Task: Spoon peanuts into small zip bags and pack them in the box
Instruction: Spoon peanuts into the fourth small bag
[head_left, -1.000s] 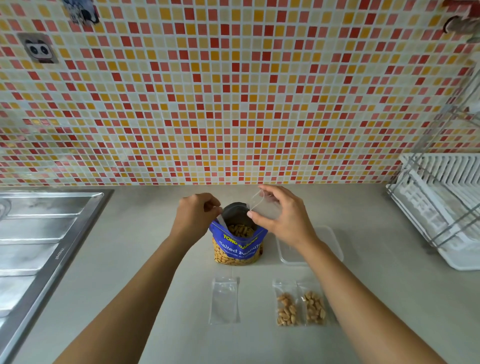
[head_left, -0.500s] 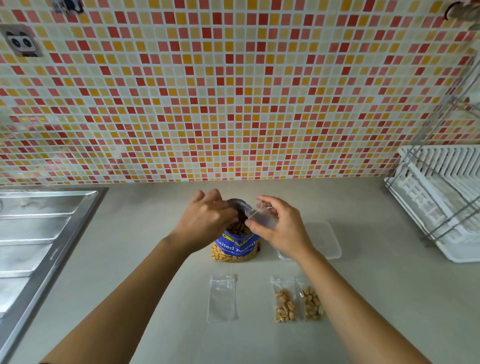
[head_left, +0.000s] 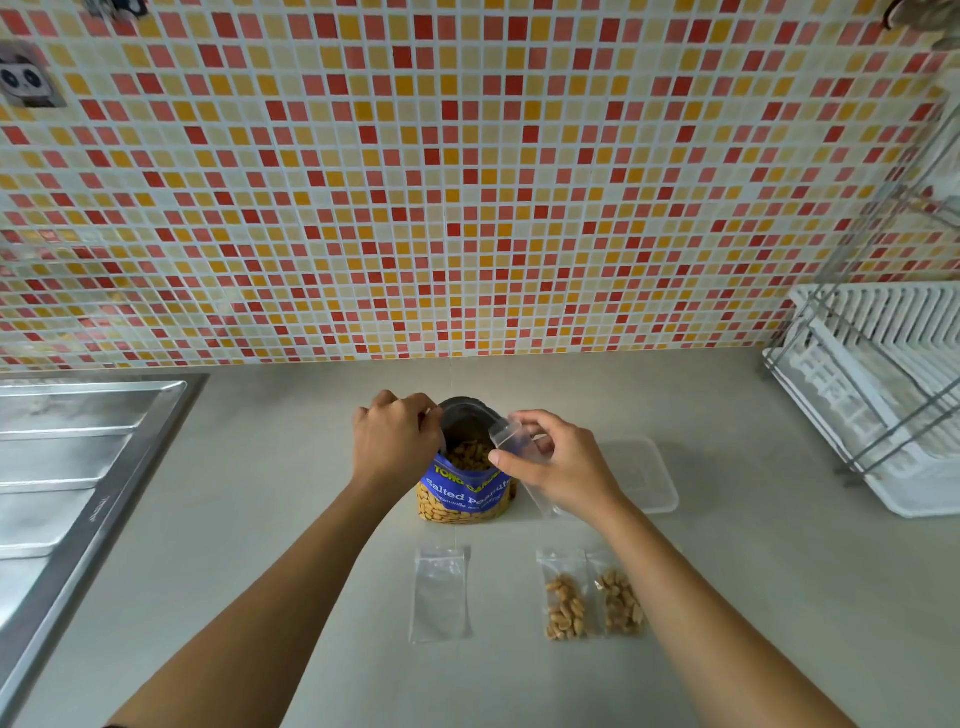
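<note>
An open blue salted-peanut pouch (head_left: 464, 494) stands upright at the middle of the counter. At the pouch's left rim my left hand (head_left: 395, 441) has its fingers curled round a spoon that is almost wholly hidden; only a pale sliver shows by my fingertips. My right hand (head_left: 561, 467) pinches a small clear zip bag (head_left: 511, 439), holding its mouth open over the pouch's right rim. An empty zip bag (head_left: 440, 592) lies flat in front of the pouch. Two peanut-filled zip bags (head_left: 565, 605) (head_left: 621, 603) lie side by side to its right. A clear plastic box (head_left: 649, 483) sits behind my right hand.
A steel sink and drainboard (head_left: 78, 467) fill the left side of the counter. A white dish rack with a wire frame (head_left: 883, 405) stands at the right. A tiled wall (head_left: 467, 182) rises behind the counter.
My left hand has drawn back from over the pouch mouth to its left rim, so the peanuts inside show again. My right hand still holds the small bag, now slightly lower.
</note>
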